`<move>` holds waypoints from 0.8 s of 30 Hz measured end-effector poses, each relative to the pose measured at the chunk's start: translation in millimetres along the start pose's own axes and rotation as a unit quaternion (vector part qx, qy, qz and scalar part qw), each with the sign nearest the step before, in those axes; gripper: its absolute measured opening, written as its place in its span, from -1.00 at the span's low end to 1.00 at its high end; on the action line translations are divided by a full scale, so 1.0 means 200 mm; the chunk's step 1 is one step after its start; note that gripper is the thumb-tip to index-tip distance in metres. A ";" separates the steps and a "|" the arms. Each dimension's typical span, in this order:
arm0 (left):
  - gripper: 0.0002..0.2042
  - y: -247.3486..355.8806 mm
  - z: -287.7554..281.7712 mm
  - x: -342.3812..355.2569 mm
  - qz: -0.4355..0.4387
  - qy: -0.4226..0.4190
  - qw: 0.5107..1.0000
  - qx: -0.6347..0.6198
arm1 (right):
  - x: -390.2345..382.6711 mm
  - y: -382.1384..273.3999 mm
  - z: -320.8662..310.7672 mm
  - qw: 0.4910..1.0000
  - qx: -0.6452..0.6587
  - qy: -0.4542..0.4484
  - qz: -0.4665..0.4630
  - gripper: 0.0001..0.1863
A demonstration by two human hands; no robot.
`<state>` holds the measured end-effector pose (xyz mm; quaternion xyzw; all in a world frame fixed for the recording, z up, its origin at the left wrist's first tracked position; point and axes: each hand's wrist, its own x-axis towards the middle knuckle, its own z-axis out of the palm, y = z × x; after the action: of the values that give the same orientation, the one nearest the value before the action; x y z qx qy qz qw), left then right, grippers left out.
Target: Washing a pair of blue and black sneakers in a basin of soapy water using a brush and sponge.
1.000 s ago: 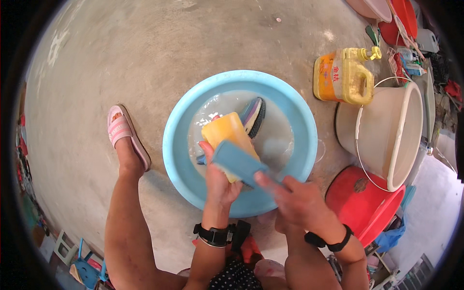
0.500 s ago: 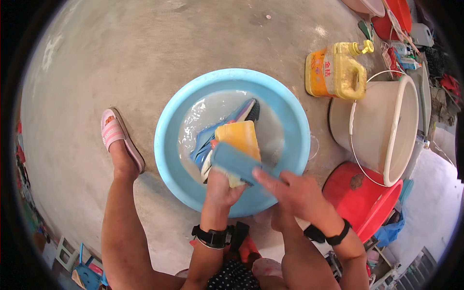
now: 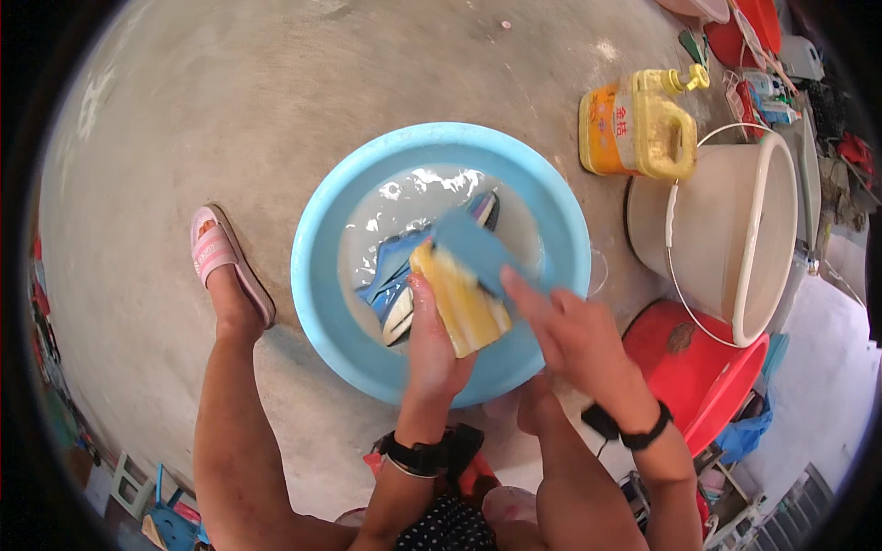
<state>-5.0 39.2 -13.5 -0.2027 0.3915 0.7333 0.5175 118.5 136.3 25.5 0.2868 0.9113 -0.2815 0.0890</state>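
Note:
A light blue basin of soapy water sits on the concrete floor in front of me. My left hand grips a shoe with a yellow sole, sole up, over the basin. My right hand holds a blue scrubbing brush pressed against that sole. A second blue and white shoe lies in the water, partly hidden behind the held one.
A yellow detergent jug stands right of the basin beside a cream bucket with a wire handle. A red basin lies at lower right. My left foot wears a pink slipper. Clutter lines the right edge.
The brush has slid up along the yellow sole, away from me. The held shoe has tilted and dropped lower over the basin's near side.

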 end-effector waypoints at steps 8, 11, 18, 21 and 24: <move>-0.45 0.03 -0.04 0.05 0.042 -0.004 0.999 0.027 | -0.18 0.01 -0.18 0.994 0.070 -0.075 -0.047 -0.32; -0.45 0.02 -0.04 0.00 -0.007 -0.042 0.999 0.023 | -0.15 -0.09 -0.13 0.994 0.008 -0.100 -0.032 -0.34; -0.47 -0.08 -0.02 0.03 -0.040 -0.056 0.997 -0.024 | -0.06 0.09 -0.14 0.999 0.035 0.016 -0.012 -0.32; -0.47 -0.01 -0.04 0.05 0.031 0.023 0.999 -0.031 | -0.19 -0.02 -0.21 0.995 0.076 -0.046 -0.046 -0.29; -0.48 -0.06 -0.03 0.03 0.013 -0.006 1.000 -0.013 | -0.19 -0.03 -0.14 0.996 0.024 -0.078 -0.040 -0.27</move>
<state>2.7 40.5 -24.9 -0.1999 0.3816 0.7460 0.5078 146.6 130.3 64.6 0.2295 0.9052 -0.3284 0.1418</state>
